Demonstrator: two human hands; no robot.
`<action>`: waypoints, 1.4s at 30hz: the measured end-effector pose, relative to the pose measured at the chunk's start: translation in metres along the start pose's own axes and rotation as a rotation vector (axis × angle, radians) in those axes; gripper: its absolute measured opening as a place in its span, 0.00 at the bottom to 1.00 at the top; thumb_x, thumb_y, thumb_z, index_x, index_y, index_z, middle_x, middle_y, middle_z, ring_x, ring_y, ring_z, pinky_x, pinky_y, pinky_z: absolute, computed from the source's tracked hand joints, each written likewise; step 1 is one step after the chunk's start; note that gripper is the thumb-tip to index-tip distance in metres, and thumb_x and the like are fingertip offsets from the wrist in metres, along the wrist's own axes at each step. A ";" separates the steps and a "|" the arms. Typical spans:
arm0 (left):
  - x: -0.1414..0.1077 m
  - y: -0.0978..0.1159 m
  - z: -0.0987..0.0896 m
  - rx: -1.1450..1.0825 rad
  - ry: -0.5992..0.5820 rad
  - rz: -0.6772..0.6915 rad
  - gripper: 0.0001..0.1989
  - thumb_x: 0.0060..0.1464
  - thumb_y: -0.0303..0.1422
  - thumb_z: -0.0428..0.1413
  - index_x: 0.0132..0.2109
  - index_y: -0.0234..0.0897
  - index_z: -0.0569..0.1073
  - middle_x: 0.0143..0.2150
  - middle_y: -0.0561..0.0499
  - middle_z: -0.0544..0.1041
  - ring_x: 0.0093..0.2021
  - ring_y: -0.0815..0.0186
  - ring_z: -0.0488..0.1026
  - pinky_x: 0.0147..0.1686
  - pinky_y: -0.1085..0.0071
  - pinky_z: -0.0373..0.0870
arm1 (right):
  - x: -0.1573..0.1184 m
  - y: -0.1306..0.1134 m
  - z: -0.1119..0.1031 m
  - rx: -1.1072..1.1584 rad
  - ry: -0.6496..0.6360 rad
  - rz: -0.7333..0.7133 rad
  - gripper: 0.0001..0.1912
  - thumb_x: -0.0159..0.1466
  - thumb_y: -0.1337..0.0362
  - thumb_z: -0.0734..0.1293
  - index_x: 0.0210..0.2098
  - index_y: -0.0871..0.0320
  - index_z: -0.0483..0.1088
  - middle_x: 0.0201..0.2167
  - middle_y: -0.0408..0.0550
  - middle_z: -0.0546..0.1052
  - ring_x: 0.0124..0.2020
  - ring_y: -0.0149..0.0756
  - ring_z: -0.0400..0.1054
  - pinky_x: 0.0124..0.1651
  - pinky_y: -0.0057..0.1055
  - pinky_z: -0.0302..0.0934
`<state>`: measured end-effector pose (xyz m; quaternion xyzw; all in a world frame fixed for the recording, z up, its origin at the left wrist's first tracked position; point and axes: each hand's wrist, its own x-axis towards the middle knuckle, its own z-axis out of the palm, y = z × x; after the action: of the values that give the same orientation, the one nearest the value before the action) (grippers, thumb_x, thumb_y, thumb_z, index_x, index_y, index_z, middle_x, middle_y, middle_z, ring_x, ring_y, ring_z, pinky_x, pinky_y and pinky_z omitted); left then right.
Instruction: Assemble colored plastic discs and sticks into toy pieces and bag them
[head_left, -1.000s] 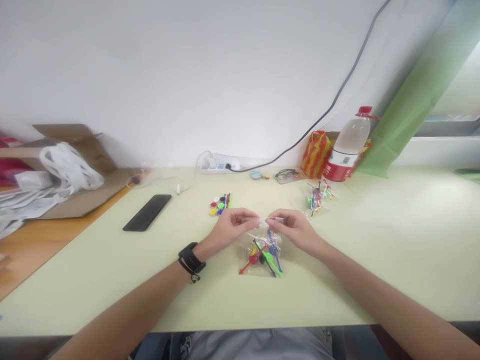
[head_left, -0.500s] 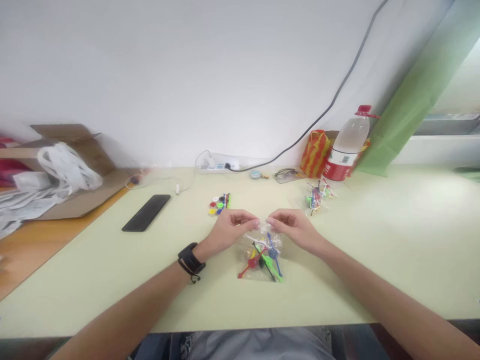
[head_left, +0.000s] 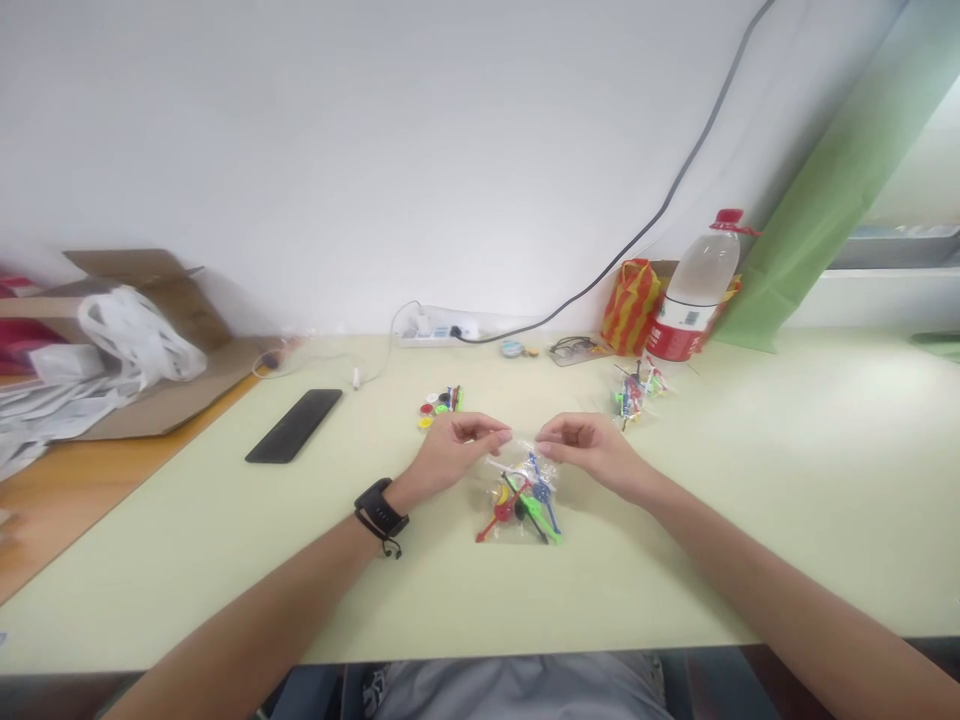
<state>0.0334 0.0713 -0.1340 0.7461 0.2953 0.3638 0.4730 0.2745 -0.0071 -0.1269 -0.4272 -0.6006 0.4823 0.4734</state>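
Observation:
Between my hands is a small clear plastic bag [head_left: 520, 505] with coloured plastic arrow-shaped pieces in red, blue, green, black and white inside, plus a yellow bit. My left hand [head_left: 459, 455], with a black watch on the wrist, pinches the bag's top edge at its left. At the right of that edge, the thumb and fingers of my right hand [head_left: 589, 450] are pressed together on the plastic. Beyond my left hand lie several coloured discs [head_left: 441, 402] beside a row of thin coloured sticks [head_left: 455, 397], partly hidden by the hand.
Another bag of coloured pieces [head_left: 636, 392] lies back right, before a large bottle [head_left: 690, 295] and a striped bag [head_left: 631, 308]. A black phone [head_left: 294, 426] rests left. A power strip [head_left: 435, 328] sits by the wall; an open cardboard box [head_left: 142, 290] stands far left.
The bag and its pieces have shifted slightly up and away from me. My hands have moved a little up and slightly farther apart.

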 end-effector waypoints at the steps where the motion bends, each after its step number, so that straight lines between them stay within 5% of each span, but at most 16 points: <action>1: 0.001 -0.001 -0.002 -0.017 -0.015 -0.008 0.14 0.55 0.40 0.68 0.44 0.34 0.84 0.32 0.47 0.82 0.32 0.66 0.77 0.33 0.72 0.73 | 0.000 0.001 0.000 0.021 0.005 0.001 0.13 0.59 0.55 0.78 0.34 0.58 0.79 0.31 0.45 0.78 0.33 0.35 0.69 0.39 0.34 0.63; 12: 0.000 0.006 -0.006 -0.159 -0.038 -0.065 0.15 0.55 0.38 0.68 0.46 0.34 0.85 0.41 0.42 0.85 0.41 0.60 0.82 0.44 0.68 0.78 | 0.004 0.011 -0.004 0.222 0.123 0.110 0.10 0.56 0.61 0.78 0.38 0.55 0.84 0.27 0.44 0.75 0.31 0.33 0.65 0.38 0.33 0.59; 22: 0.003 0.006 -0.006 -0.144 -0.021 -0.038 0.15 0.56 0.39 0.68 0.47 0.34 0.84 0.38 0.43 0.86 0.37 0.61 0.83 0.38 0.69 0.77 | 0.006 0.013 -0.004 0.390 0.188 0.138 0.09 0.53 0.65 0.76 0.35 0.57 0.85 0.25 0.46 0.75 0.30 0.33 0.65 0.36 0.32 0.59; 42: 0.001 0.005 -0.006 -0.055 0.024 0.019 0.10 0.60 0.35 0.62 0.44 0.35 0.85 0.40 0.44 0.85 0.43 0.59 0.82 0.46 0.67 0.77 | 0.007 0.016 -0.004 0.279 0.185 0.052 0.09 0.57 0.60 0.74 0.34 0.57 0.85 0.26 0.47 0.75 0.31 0.36 0.64 0.38 0.35 0.60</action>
<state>0.0296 0.0727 -0.1276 0.7313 0.2837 0.3852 0.4862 0.2783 0.0032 -0.1413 -0.4150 -0.4705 0.5319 0.5688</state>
